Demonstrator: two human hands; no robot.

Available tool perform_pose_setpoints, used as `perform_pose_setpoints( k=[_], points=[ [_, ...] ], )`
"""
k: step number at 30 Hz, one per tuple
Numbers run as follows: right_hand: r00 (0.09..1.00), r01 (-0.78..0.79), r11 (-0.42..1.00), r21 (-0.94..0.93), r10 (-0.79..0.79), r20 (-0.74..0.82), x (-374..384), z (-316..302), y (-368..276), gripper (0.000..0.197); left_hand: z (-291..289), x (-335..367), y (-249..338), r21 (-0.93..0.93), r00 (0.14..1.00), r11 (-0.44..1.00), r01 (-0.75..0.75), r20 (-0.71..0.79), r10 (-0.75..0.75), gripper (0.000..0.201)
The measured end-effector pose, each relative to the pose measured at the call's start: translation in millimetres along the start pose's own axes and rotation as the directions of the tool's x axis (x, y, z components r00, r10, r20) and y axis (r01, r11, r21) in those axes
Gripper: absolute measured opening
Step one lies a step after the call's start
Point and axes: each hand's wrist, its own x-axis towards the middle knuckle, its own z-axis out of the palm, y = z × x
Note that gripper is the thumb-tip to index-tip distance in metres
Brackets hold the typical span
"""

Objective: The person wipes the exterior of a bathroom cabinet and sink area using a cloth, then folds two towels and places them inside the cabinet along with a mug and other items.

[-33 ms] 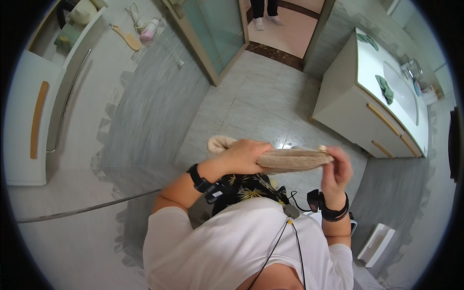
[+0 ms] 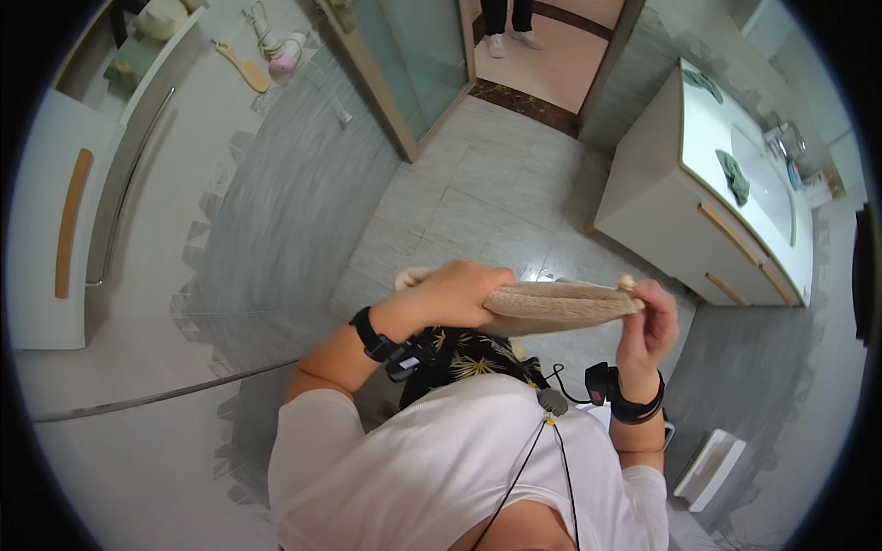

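Loofah pad (image 2: 551, 305), gripped in my left hand (image 2: 455, 294), right fingers (image 2: 643, 308) pinching its tip, may slip floorward.

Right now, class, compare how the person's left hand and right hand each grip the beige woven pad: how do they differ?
The left hand wraps over the beige woven pad near its middle, palm down; the right hand only pinches the pad's far end with its fingertips. The left forearm reaches across the body; the right forearm stands nearly upright. Both wrists wear black bands, and both hands touch the pad.

White vanity cabinet (image 2: 661, 230) with sink (image 2: 767, 188), green cloths (image 2: 733, 176); glass door (image 2: 409, 55); tiled floor (image 2: 496, 202).
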Motion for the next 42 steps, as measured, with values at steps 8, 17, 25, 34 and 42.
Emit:
perform_pose_setpoints(
  k=[8,17,25,34,42],
  points=[
    [0.89,-0.199,0.965,-0.17,0.251,0.38,38.3,51.9,83.2,0.045,-101.2,-1.2,-26.0,-0.034,0.993,0.996,-0.087,-0.088,0.083,0.019],
    [0.879,-0.227,0.971,0.076,0.171,0.446,157.3,136.0,67.5,0.023,-167.2,-83.1,-123.8,0.227,0.976,0.95,0.212,-0.004,-0.217,0.019],
    [0.953,-0.115,0.986,0.118,0.076,0.295,246.9,209.8,135.7,0.026,-251.3,-111.4,-142.3,0.122,0.49,0.747,0.654,-0.82,-0.296,0.019],
    [0.66,-0.204,0.874,0.442,-0.211,0.721,293.4,274.8,147.4,0.038,-256.2,-103.2,-179.5,-0.06,-0.191,0.81,0.583,-0.979,0.065,0.013],
    [-0.155,-0.375,0.824,0.426,-0.508,0.847,278.8,364.3,167.3,0.039,-234.3,-105.2,-205.8,-0.275,-0.525,0.738,-0.616,-0.556,-0.645,0.019]
  ],
)
